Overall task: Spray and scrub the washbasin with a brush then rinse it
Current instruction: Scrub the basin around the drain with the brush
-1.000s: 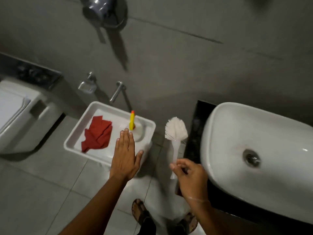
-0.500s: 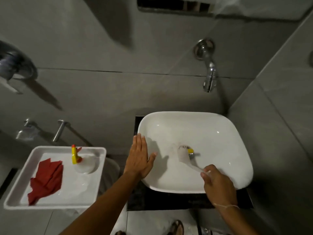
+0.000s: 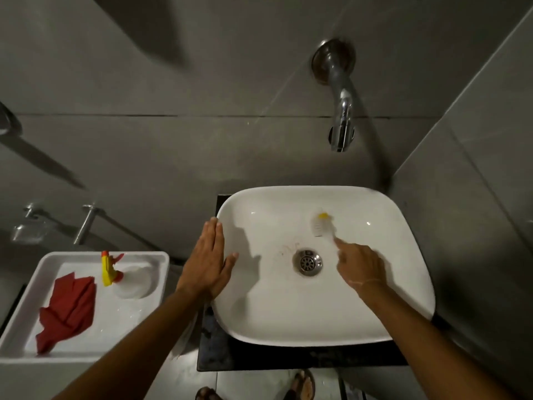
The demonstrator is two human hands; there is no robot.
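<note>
The right hand (image 3: pixel 359 267) is gripping a white brush (image 3: pixel 320 226), bristles pointing away from the person inside the white washbasin (image 3: pixel 403 284). The left hand (image 3: pixel 206 262) is lying open, flat on the basin's rim, amid grey tiled walls (image 3: pixel 173 140).

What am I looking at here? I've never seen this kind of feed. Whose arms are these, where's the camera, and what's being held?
There is no machine: the camera sits on a person's head, looking down at their bare arms. The right hand holds a brush inside the white basin, beyond the drain. The left hand rests flat and empty on the basin's left rim. The tap on the wall shows no water running. To the left, a white tray holds a red cloth and a spray bottle.
</note>
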